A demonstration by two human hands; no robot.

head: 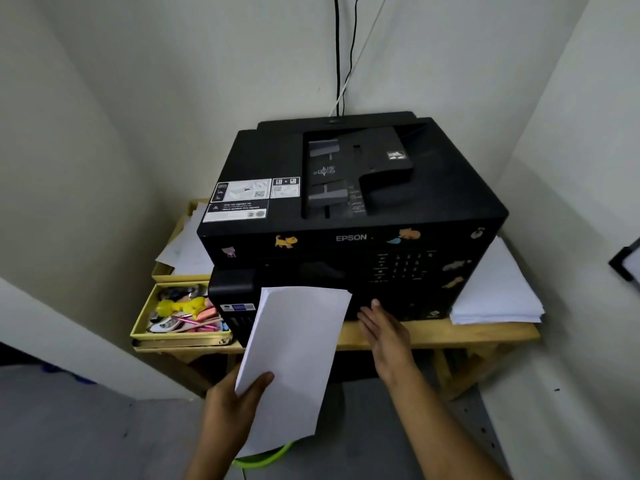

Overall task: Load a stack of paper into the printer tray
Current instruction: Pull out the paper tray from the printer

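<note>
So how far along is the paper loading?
Early. The left hand grips the paper stack, raised in front of the Epson printer. The right hand reaches open toward its lower front. No tray shows pulled out; opening it and inserting remain.

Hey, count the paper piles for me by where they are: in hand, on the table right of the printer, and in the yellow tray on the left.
In the left hand: 1 stack of paper
On the table right of the printer: 1 pile
In the yellow tray: 1 loose pile
Total: 3
</note>
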